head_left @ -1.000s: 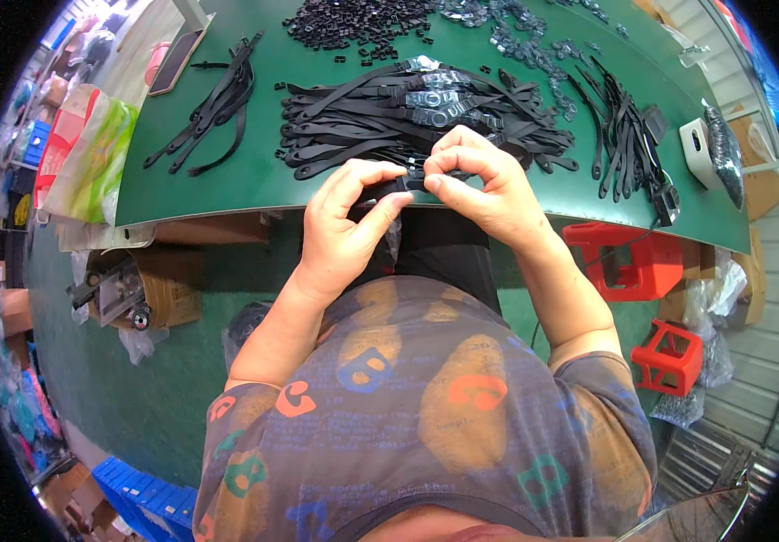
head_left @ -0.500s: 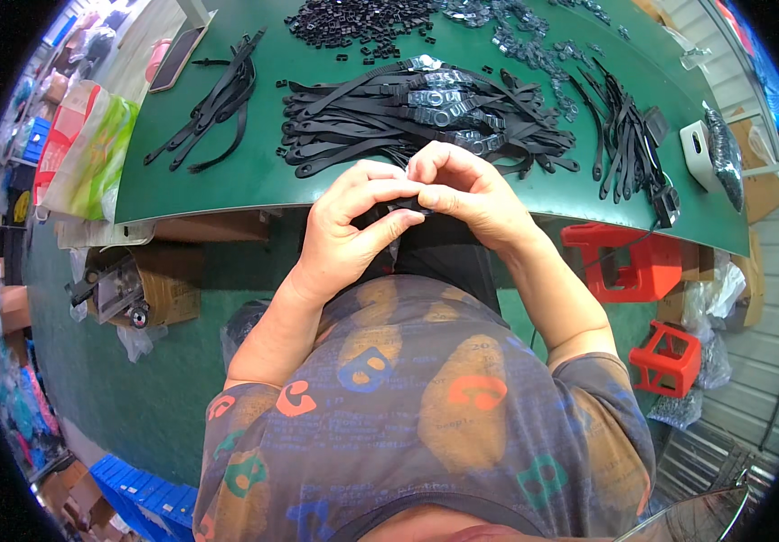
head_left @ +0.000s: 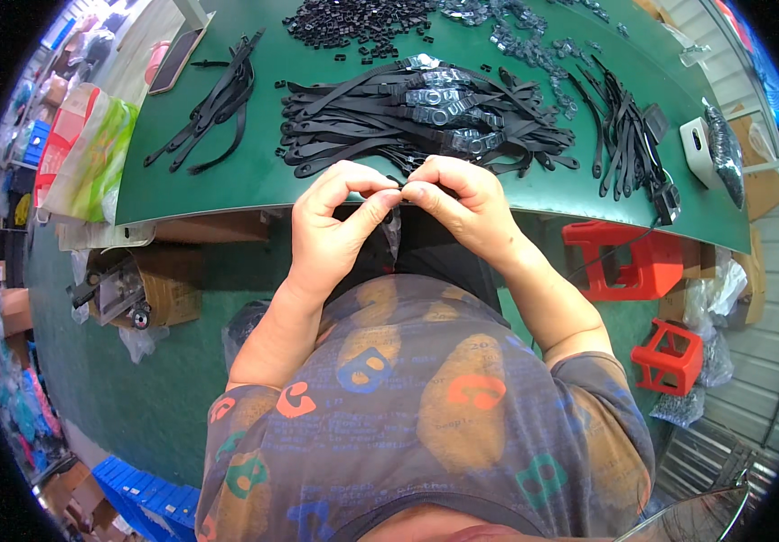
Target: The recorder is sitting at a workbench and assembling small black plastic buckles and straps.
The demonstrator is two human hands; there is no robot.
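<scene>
Both my hands meet just over the table's front edge, fingertips pinched close together. Between them shows a small black piece [head_left: 401, 187], mostly covered by the fingers, so its exact kind is hidden. My left hand [head_left: 328, 226] closes thumb and forefinger on one side of it; my right hand [head_left: 469, 206] pinches the other side. Right beyond the fingers lies a wide heap of black straps [head_left: 340, 122], with clear-wrapped round-holed pieces [head_left: 444, 98] across its middle.
The green table [head_left: 267, 194] also carries loose straps [head_left: 222, 104], small black clips [head_left: 353, 25], clear-wrapped parts [head_left: 525, 45], a right-hand strap bundle [head_left: 623, 135], a phone-like device [head_left: 178, 60] and a white container [head_left: 699, 155]. Red stools [head_left: 629, 262] stand at lower right.
My fingertips have shifted slightly left, and the fingers have tilted into a straighter, facing pinch. The black piece remains between them. The things on the table have not moved.
</scene>
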